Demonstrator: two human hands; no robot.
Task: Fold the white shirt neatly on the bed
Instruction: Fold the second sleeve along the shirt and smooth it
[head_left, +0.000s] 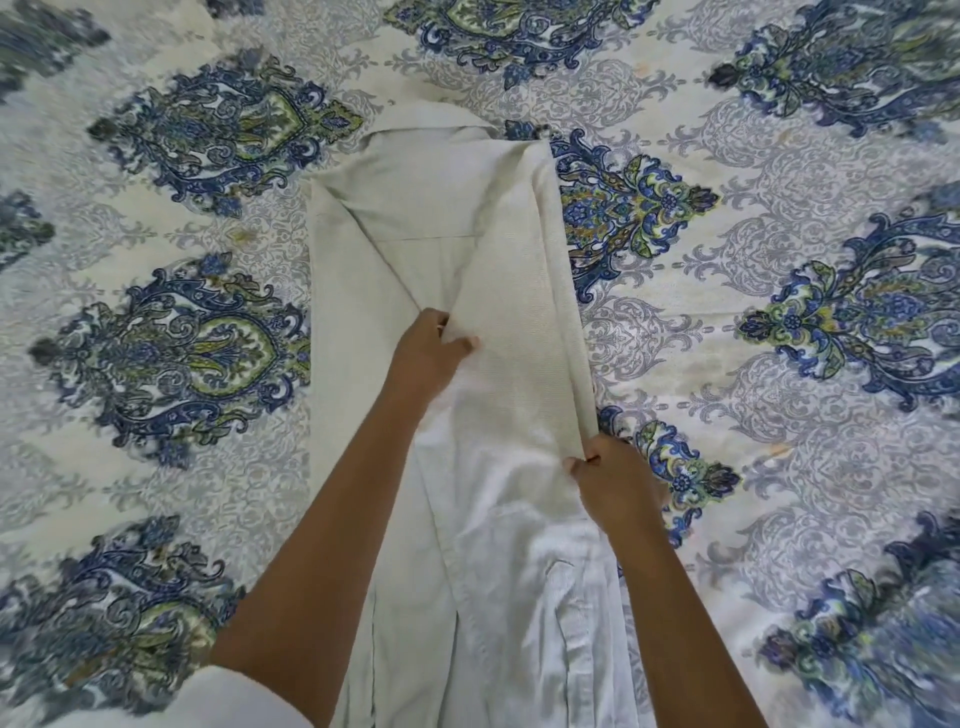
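A: White shirt (415, 218), where are its edges?
B: It lies as a long strip down the middle of the bed (779, 364), sides folded inward, with open bed on both sides.
A: Fingers?
B: Left hand (423, 358) pinches a centre fold. Right hand (615, 480) pinches the right folded edge, fingers curled.

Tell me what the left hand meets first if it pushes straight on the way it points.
More white shirt: the left hand grips it, and its folded-over panel lies just ahead, likely before any bedspread.
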